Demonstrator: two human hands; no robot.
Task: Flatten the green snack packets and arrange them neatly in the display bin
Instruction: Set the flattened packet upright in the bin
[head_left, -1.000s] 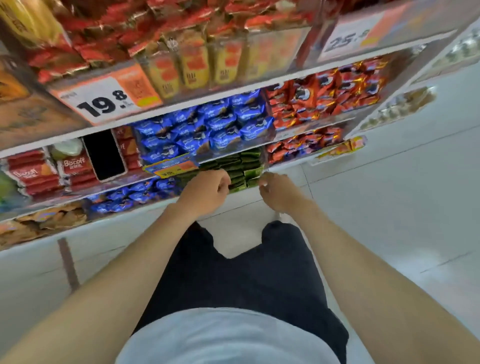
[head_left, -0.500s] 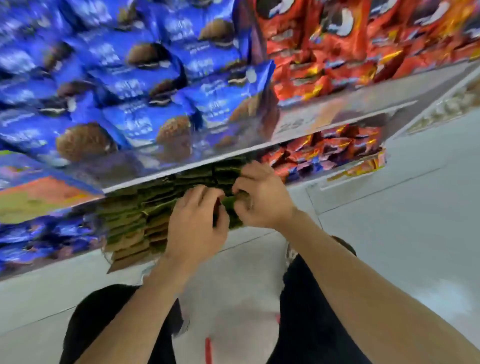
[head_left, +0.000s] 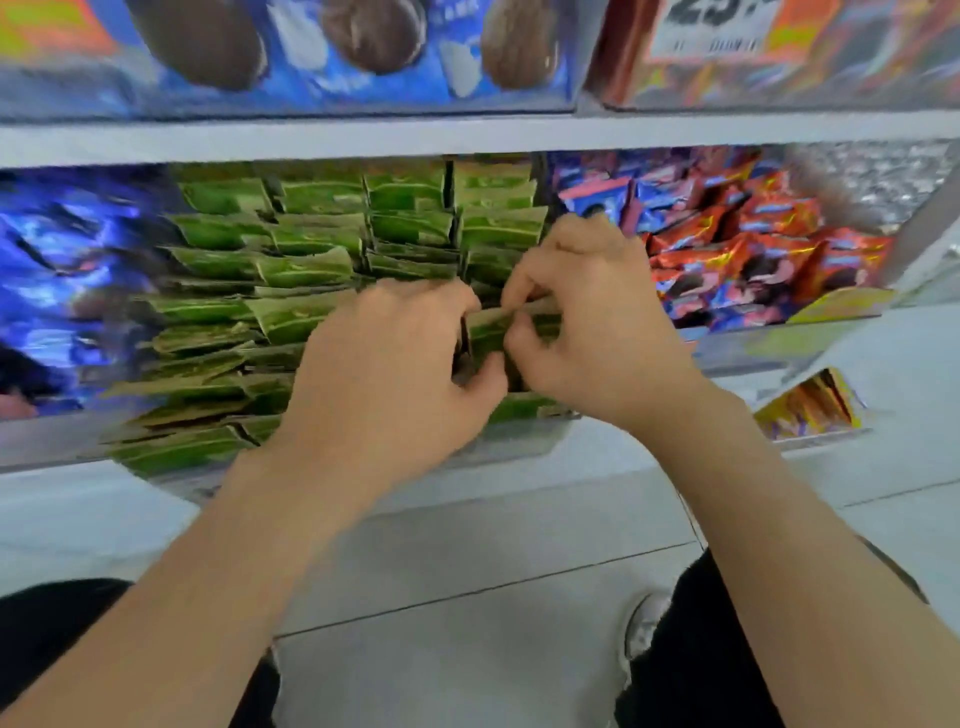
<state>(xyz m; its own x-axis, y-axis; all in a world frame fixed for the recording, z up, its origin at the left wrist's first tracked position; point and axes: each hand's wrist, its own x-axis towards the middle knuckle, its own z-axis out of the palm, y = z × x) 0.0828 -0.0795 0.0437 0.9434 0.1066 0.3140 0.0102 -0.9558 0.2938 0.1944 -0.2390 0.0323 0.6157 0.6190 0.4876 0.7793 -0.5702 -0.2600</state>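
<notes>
Shop shelf (head_left: 467, 136) across mid-frame | green packets (head_left: 311, 270) stacked in rows | left hand (head_left: 384, 374) and right hand (head_left: 592, 322) both pinching one packet (head_left: 488, 332), center | red packs (head_left: 753, 260) right.

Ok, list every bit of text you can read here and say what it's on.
"25": big black digits on the price tag at the top right; their tops are cut off by the frame edge, and the figures after them are blurred.
Small line under those digits: too blurred to read.
Print on the green snack packets: too blurred to read.
Print on the blue cookie packs and the red packets: too blurred to read.
</notes>
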